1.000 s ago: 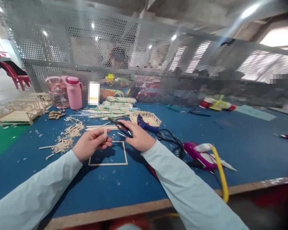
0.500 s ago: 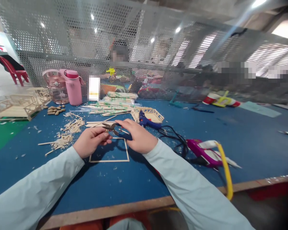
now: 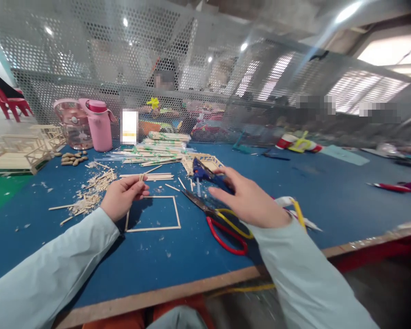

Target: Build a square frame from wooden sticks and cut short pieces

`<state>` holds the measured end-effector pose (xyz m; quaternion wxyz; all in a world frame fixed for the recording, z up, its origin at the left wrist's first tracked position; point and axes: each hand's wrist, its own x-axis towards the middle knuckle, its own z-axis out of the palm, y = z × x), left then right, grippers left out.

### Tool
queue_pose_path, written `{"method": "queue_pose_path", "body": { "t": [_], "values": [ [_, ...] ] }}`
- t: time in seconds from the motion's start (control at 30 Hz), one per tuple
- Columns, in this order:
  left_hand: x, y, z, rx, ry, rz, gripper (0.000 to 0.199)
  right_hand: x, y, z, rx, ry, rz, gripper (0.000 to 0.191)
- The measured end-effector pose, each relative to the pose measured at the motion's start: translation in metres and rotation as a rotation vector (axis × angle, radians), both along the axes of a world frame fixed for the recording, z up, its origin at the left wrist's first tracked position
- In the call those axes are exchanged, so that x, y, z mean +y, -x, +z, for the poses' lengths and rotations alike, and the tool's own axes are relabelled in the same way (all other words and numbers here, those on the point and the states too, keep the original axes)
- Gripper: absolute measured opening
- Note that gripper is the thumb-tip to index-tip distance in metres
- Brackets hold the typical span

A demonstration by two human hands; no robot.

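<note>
A short light wooden stick (image 3: 141, 178) is pinched between the fingertips of my left hand (image 3: 125, 196), above the top left corner of a thin rectangular stick frame (image 3: 154, 228). My right hand (image 3: 253, 196) is at the handle of a blue glue gun (image 3: 202, 172), thumb and forefinger spread on either side of it. Firm contact cannot be made out. Below this hand, scissors (image 3: 229, 246) with one red and one yellow handle lie with blades pointing left. Several loose sticks (image 3: 173, 187) lie near the blade tips.
Stick offcuts (image 3: 94, 189) and peanuts (image 3: 73, 158) are at left, with stick models (image 3: 13, 153) beyond. Two pink bottles (image 3: 101, 128), bundled sticks (image 3: 164, 148) and a small stick structure (image 3: 208, 161) stand behind. A perforated metal screen (image 3: 123, 68) rises at the back.
The dark pliers have left my left hand's side and are no longer clearly visible. My right hand has moved right to the glue gun, its fingers spread. The scissors are now uncovered; the view has shifted.
</note>
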<state>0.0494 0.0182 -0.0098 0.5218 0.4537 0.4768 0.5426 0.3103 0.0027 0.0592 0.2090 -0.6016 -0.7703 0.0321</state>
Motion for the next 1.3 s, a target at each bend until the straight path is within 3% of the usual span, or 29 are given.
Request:
{"method": "queue_pose_path", "body": {
  "t": [0.07,0.13,0.27,0.4,0.47,0.57,0.73,0.9,1.03,1.2,1.3],
  "values": [
    [-0.002,-0.003,0.001,0.003,-0.004,0.004,0.047,-0.017,-0.018,-0.003,-0.215,0.071,-0.17,0.046],
    [-0.005,-0.006,0.001,0.003,-0.007,-0.013,0.046,-0.024,-0.034,-0.014,-0.38,0.104,-0.236,0.046],
    [-0.009,-0.011,0.001,-0.035,0.012,-0.058,0.042,-0.012,-0.053,-0.041,-0.496,0.076,-0.17,0.046],
    [-0.01,-0.013,0.003,-0.136,0.106,-0.077,0.026,-0.01,-0.051,-0.052,-0.414,-0.109,-0.051,0.039],
    [-0.01,-0.012,0.005,-0.21,0.16,-0.116,0.017,-0.02,-0.045,-0.053,-0.361,-0.154,0.02,0.034],
    [-0.011,-0.009,0.008,-0.287,0.228,-0.182,0.012,-0.037,-0.037,-0.054,-0.366,-0.005,0.128,0.036],
    [-0.013,-0.008,0.012,-0.317,0.284,-0.215,0.012,-0.037,-0.019,-0.055,-0.491,0.147,0.069,0.055],
    [-0.013,-0.01,0.013,-0.31,0.279,-0.227,0.012,-0.03,-0.004,-0.05,-0.632,0.18,0.006,0.048],
    [-0.013,-0.01,0.012,-0.295,0.294,-0.224,0.011,-0.025,-0.003,-0.046,-0.672,0.226,0.044,0.051],
    [-0.013,-0.01,0.009,-0.271,0.292,-0.224,0.009,-0.018,-0.011,-0.039,-0.533,0.315,0.049,0.062],
    [-0.013,-0.012,0.008,-0.264,0.288,-0.223,0.009,-0.016,-0.022,-0.039,-0.303,0.382,0.057,0.062]
  ]
}}
